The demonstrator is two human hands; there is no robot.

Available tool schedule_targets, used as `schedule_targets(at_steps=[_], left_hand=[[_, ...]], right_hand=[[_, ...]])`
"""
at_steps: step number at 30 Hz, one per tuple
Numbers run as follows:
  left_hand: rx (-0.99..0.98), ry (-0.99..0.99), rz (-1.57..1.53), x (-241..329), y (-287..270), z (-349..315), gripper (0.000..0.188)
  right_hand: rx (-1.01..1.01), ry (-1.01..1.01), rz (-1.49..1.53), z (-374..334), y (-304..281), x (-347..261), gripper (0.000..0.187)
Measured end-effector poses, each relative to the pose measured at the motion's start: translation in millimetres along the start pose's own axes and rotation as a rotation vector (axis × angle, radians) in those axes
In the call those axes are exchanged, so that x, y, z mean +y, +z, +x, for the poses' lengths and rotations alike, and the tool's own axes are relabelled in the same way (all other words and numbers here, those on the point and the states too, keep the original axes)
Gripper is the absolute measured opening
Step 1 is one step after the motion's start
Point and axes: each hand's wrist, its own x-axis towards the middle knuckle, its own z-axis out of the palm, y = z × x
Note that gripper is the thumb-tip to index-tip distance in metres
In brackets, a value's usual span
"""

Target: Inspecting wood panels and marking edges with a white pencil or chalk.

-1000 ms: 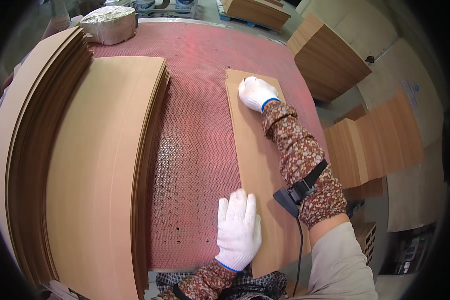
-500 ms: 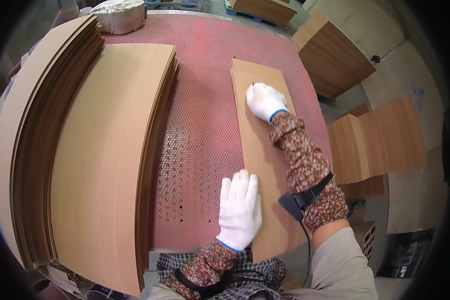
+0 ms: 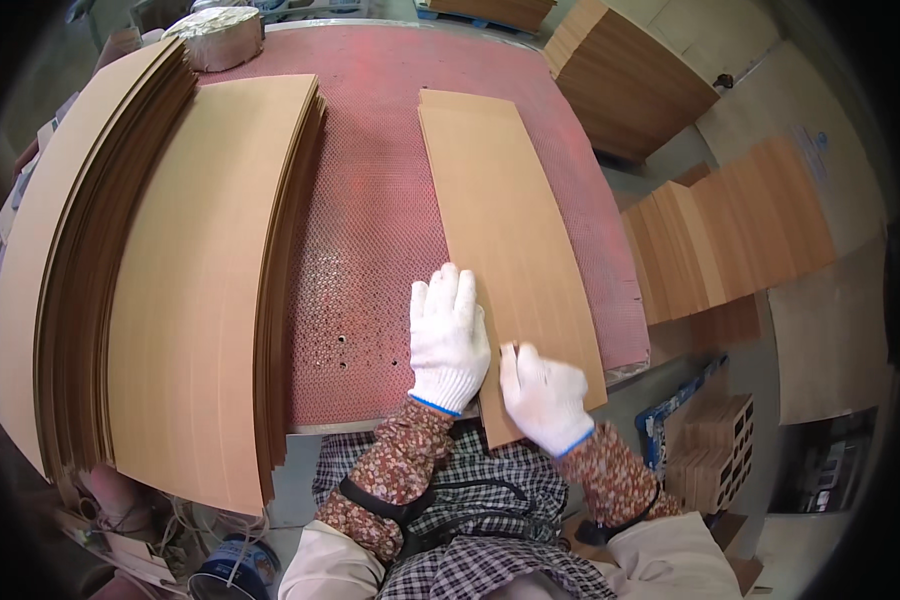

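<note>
A long brown cardboard sheet (image 3: 510, 210) lies on the red mesh-topped table, its near end reaching over the front edge; other sheet edges peek out beneath its far left corner. My left hand (image 3: 448, 335), in a white knitted glove, rests along the sheet's left edge with fingers stretched out and close together. My right hand (image 3: 545, 395), also gloved, is pressed on the near part of the sheet with its fingers curled in. A small brownish spot shows at its fingertips; whether that is a held object or a bare fingertip is unclear.
On the left stand a stack of brown sheets (image 3: 205, 270) and a taller stack (image 3: 90, 240) beside it. A silvery wrapped roll (image 3: 220, 40) sits at the table's (image 3: 370, 200) far left. More cardboard stacks (image 3: 635, 85) stand right of the table, and a blue bucket (image 3: 232, 570) below left.
My right hand has slid from the far part of the sheet down to the near end, fingers still curled. My left hand stays by the left edge. The whole view has shifted somewhat.
</note>
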Motion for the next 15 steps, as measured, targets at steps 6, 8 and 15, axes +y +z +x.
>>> schedule_targets(at_steps=[6, 8, 15], left_hand=[[0.028, 0.021, 0.017, -4, 6, -3, 0.042], [0.028, 0.030, 0.030, -6, 9, -7, 0.042], [-0.054, 0.051, 0.009, -2, 1, 3, 0.030]], right_hand=[[-0.022, 0.031, 0.072, -90, -15, -11, 0.029], [-0.018, 0.087, 0.106, -104, -12, -11, 0.029], [0.255, -0.042, 0.183, -103, -19, 5, 0.029]])
